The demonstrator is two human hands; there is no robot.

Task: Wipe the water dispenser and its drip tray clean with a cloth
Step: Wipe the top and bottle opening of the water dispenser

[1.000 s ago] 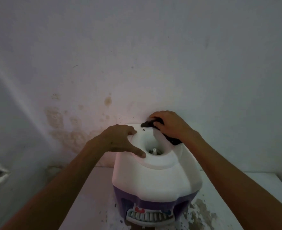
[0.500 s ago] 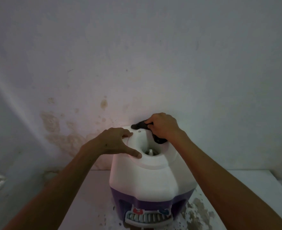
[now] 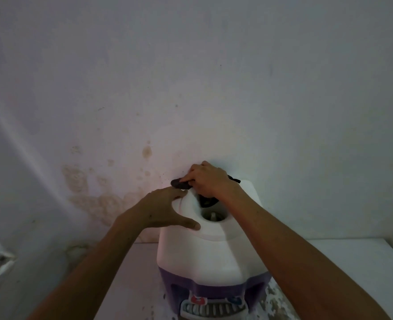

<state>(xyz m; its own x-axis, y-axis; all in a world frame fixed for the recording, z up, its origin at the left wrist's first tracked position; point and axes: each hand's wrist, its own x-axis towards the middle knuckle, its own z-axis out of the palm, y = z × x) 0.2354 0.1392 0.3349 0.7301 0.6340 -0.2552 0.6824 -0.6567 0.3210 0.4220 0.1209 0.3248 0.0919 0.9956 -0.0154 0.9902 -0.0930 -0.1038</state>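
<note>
You are in a plain home corner: a countertop water dispenser (image 3: 210, 257) stands on a white tabletop (image 3: 352, 273) with flaking paint, pushed against a bare white wall (image 3: 191, 77) marked by brownish damp stains (image 3: 84, 188).

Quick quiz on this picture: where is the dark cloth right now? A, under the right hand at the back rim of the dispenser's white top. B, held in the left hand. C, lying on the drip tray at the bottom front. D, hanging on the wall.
A: the right hand presses the dark cloth onto the back rim of the dispenser top, while the left hand rests bare on its left side.
</note>
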